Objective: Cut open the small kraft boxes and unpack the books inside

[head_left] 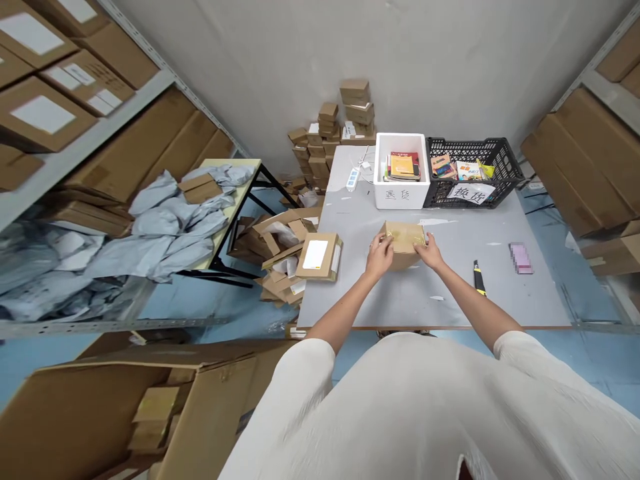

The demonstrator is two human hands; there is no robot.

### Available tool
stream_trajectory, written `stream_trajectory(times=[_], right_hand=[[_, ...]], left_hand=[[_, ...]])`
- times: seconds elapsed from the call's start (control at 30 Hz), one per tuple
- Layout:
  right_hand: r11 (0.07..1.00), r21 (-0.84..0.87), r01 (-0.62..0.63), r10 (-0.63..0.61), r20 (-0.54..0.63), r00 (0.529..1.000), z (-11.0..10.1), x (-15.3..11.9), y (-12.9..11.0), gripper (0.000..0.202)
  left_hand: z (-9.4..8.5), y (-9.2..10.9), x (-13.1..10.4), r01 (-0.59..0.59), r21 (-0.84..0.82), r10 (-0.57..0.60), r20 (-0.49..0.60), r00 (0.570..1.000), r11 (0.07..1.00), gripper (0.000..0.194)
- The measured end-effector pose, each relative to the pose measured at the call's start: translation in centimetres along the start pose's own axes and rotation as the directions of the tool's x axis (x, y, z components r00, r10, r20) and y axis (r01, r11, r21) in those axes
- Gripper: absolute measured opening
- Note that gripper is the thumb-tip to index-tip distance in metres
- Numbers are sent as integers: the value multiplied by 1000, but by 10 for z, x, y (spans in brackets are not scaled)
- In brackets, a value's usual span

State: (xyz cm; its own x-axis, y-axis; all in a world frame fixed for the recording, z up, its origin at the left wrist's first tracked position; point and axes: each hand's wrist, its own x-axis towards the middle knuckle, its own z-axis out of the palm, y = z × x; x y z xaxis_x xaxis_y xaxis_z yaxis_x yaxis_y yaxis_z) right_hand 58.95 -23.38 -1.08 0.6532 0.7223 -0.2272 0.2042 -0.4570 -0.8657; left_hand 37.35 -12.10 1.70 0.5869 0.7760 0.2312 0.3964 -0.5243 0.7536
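Observation:
Between my two hands a small brown cardboard box [406, 248] with clear tape across its top rests on the grey table [360, 293]. My left hand [381, 253] grips its left side, fingers bent over the top edge. On the right side my right hand [429, 252] holds the box by its upper corner. To the right of my right forearm lies a black and yellow utility knife [479, 277]. Another cardboard box with a white label [319, 256] sits at the table's left edge.
A white foam box [401, 195] and a black crate [475, 193], both holding books, stand at the table's back. A power strip [353, 179] lies left of them, a pink phone-like object [521, 258] at right. Grey parcels [170, 220] cover a side table; a big carton [220, 407] is lower left.

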Motion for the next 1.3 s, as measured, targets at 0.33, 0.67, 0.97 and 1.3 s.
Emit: stream_trajectory(times=[0.33,0.67,0.97,1.3], right_hand=[[993,-83,84,-96,-156,983,-48,-3,12,88],[998,-23,60,-63,-190,980,-105,-13,43,80],[930,258,261,-277,27,961,-62,2,3,64],[990,-127,63,-63,4,998,-32,-4,30,37]], left_hand=[[49,11,3,87,-221,-56,142,988,971,41],[91,75,22,-243,84,213,269,939,966,48],[73,93,24,-230,169,192,217,957,958,39],[18,12,14,103,64,-102,-19,995,993,41]])
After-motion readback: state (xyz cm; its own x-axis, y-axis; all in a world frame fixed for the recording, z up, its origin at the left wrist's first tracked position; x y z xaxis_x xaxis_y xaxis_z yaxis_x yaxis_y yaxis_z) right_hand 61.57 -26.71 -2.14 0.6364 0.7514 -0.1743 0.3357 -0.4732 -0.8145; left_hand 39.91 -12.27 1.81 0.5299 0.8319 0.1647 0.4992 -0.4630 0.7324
